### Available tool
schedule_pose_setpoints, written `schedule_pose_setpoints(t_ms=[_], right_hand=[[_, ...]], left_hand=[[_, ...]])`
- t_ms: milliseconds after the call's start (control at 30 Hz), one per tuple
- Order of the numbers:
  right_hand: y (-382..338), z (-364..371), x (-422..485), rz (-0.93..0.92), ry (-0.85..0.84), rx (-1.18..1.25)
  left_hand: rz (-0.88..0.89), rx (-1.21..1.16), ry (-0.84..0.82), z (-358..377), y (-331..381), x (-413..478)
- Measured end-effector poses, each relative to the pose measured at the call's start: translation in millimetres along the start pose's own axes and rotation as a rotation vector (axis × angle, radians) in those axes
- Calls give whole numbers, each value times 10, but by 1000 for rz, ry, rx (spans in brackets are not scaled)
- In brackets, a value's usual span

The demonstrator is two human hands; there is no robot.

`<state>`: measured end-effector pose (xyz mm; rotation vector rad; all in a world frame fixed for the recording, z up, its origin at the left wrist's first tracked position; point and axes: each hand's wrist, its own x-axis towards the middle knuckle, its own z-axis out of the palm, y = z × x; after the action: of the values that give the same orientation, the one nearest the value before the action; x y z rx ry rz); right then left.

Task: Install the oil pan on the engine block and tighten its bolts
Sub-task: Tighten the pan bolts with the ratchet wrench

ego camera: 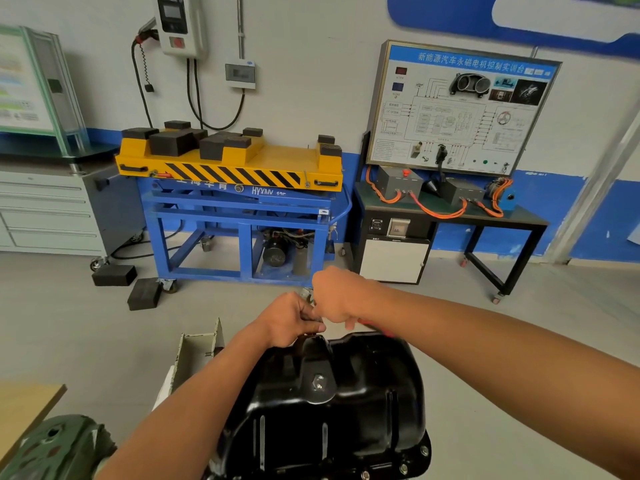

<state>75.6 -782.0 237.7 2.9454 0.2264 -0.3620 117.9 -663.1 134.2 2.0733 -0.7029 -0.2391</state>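
Observation:
The black oil pan (346, 407) lies upside down in front of me, filling the lower middle of the head view, with bolts (423, 451) seated along its near right flange. The engine block under it is hidden. My left hand (294, 318) hovers over the pan's far edge with its fingers curled, pinching something small and dark. My right hand (337, 296) is just beside it, fingers curled downward around a tool with a red handle (375, 328) that pokes out below the wrist. What the fingertips hold is mostly hidden.
A white metal bracket (199, 344) stands left of the pan. A blue lift cart with a yellow top (235, 188) and a training board on a black table (457, 140) stand at the wall. Black rubber blocks (143, 292) lie on the floor. A wooden tabletop corner (24, 407) is at lower left.

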Motion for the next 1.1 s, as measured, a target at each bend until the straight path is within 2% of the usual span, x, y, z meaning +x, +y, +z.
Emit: schedule_pose_setpoints(t_ms=[100,267,533,700,867,1000,1100], right_hand=[[103,-61,-12,-130,28,-152],[235,-95,-1,-374,33,-242],[325,-38,36,-607,122,-415],[402,-2,85,-522,118,-374],[398,-70,63,-476,38,-331],[313,-104,49,-453,78,-452],[281,-65,54,-383,117,-410]], left_hand=[[0,19,-39,-1,-5,8],[4,6,-66,-12,3,2],[24,16,-66,-22,-23,4],[2,-3,-63,-7,-63,28],[0,-1,-43,-3,-70,20],[-8,13,-23,-4,-68,22],[-16,16,-11,-5,-63,14]])
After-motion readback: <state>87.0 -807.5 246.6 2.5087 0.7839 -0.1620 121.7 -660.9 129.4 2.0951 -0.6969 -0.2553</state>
